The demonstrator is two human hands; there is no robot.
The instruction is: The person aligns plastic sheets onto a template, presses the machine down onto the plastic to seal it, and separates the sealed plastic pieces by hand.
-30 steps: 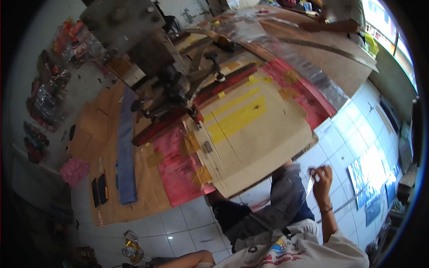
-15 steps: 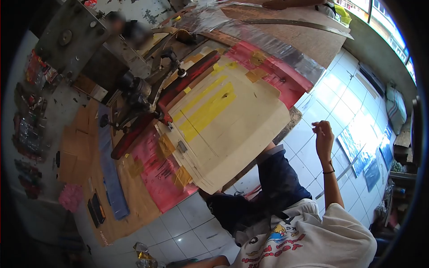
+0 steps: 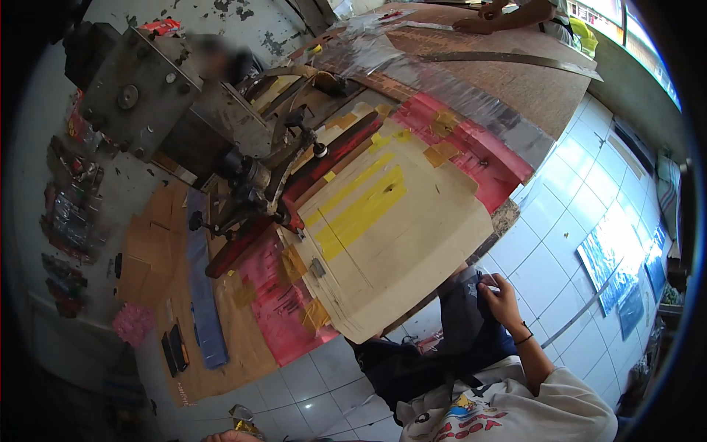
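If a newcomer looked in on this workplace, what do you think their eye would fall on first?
Most likely the broad cream board with its yellow strips, lying mid-view with a glossy red sheet showing at either end. After that, perhaps the dark metal machine looming at the upper left, or the bright pink bundle at the far left.

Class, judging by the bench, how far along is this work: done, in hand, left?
Apparently set up: the pale board bears yellow tape, with pink sheeting at both ends. In hand: the right hand pinches a dark sheet over the lap; what the left hand holds is unclear. Left: probably handling that sheet, as it is off the board; how much more remains cannot be told.
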